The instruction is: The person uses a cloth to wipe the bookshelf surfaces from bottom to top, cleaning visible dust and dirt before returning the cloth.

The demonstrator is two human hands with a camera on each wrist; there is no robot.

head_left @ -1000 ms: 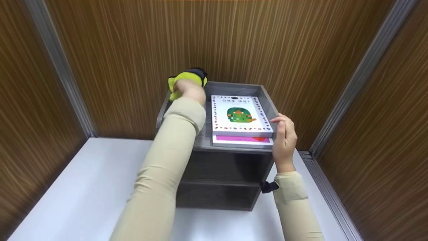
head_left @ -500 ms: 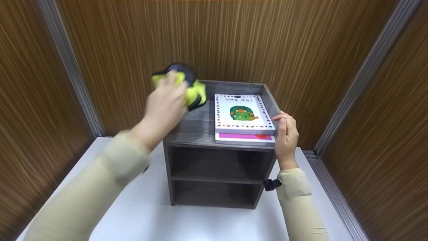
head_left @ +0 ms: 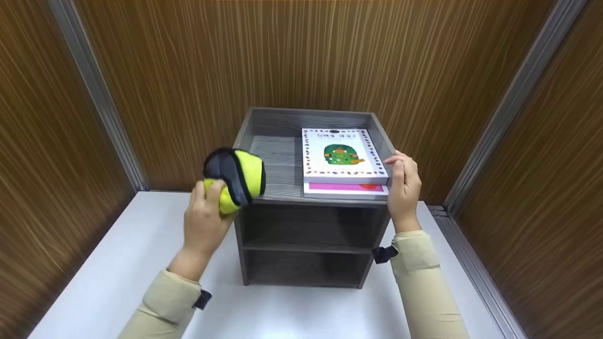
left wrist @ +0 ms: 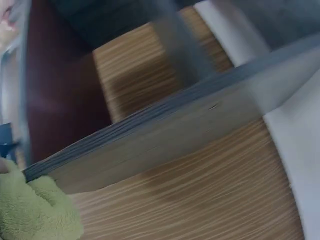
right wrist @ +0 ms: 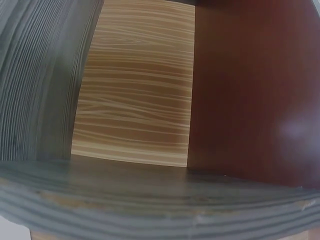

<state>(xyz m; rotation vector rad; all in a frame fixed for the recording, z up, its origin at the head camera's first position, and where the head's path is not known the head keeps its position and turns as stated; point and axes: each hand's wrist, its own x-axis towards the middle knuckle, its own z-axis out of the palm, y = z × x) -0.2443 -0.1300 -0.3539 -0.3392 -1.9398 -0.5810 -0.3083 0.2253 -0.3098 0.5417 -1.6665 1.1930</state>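
Observation:
My left hand (head_left: 205,221) grips a bunched yellow and dark grey cleaning cloth (head_left: 249,175) at the front left corner of a small grey wood-grain shelf unit (head_left: 278,200). In the left wrist view, a fuzzy yellow-green part of the cloth (left wrist: 37,212) shows at the lower left, by a panel edge. My right hand (head_left: 404,195) holds the unit's right side panel near its front, fingertips over the upper edge. On the top shelf, at the right, lies a white book (head_left: 344,153) with a green picture, stacked on a pink-covered book (head_left: 339,187).
Two lower compartments (head_left: 306,226) of the unit face me. It stands on a white table (head_left: 155,226), with wood-grain walls (head_left: 301,56) behind and at both sides. The right wrist view shows the unit's grey panel (right wrist: 45,90) up close.
My left hand came from the unit's back left corner, over the top shelf, to the front left corner with the cloth. The right hand stays on the side panel.

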